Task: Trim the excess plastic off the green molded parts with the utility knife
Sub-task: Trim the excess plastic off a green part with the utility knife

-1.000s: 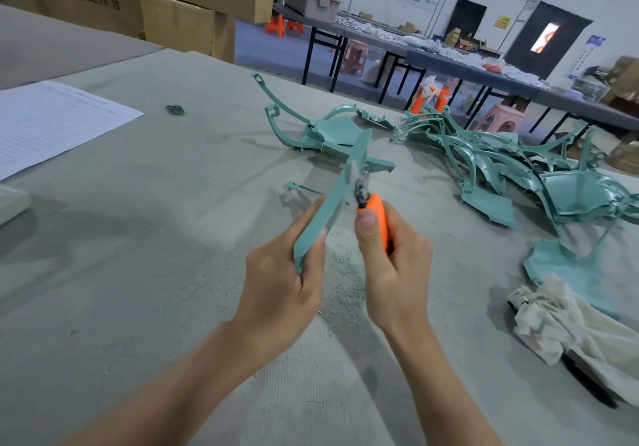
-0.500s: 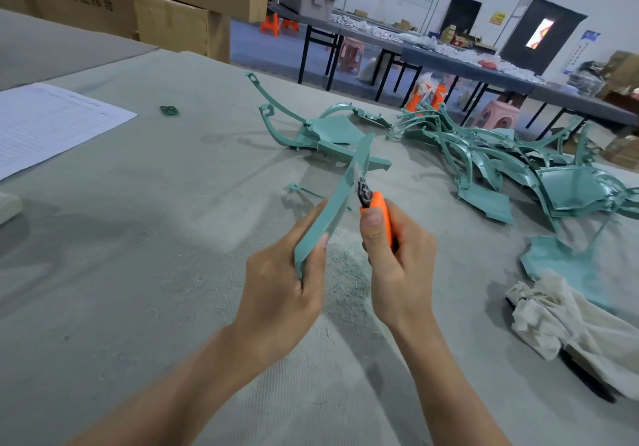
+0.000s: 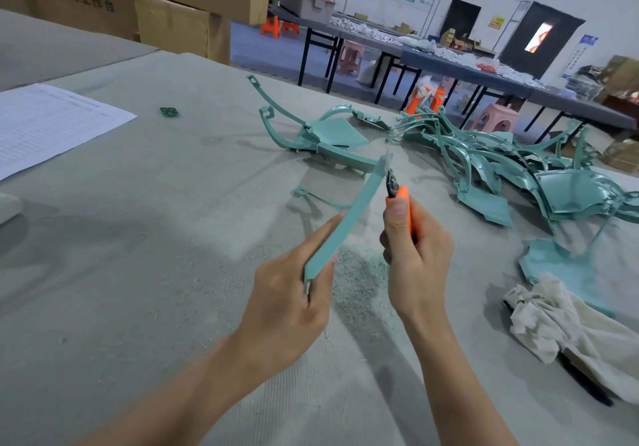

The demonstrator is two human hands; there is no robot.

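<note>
Holding the green strip (image 3: pixel 349 220) up off the bench (image 3: pixel 138 238), above its middle: left hand (image 3: pixel 287 293) is pinching the strip's lower end, thumb and fingers curled round it, so the long edge is facing the blade and the top end is pointing at the far edge. Right hand (image 3: pixel 415 259) is wrapping the orange utility knife (image 3: pixel 401 200), thumb lying up the handle, probably for pressure control. Blade tip is sitting against the strip near its top end, well away from the holding fingers, which is putting them out of the cut line. I'm reading this as a flash-scraping pass. Shavings (image 3: pixel 359 272) are lying on the bench right under the hands, so waste is landing in one spot. Tangle of green parts (image 3: pixel 518 169) is lying toward the far right corner; one more part (image 3: pixel 328 137) is sitting just beyond the strip's tip; cloth (image 3: pixel 567 328) is lying by the right edge. Most open room is lying to the left, with only a paper sheet (image 3: pixel 52 124) by the left edge. Room beyond the blade is looking tighter, with that part near.
</note>
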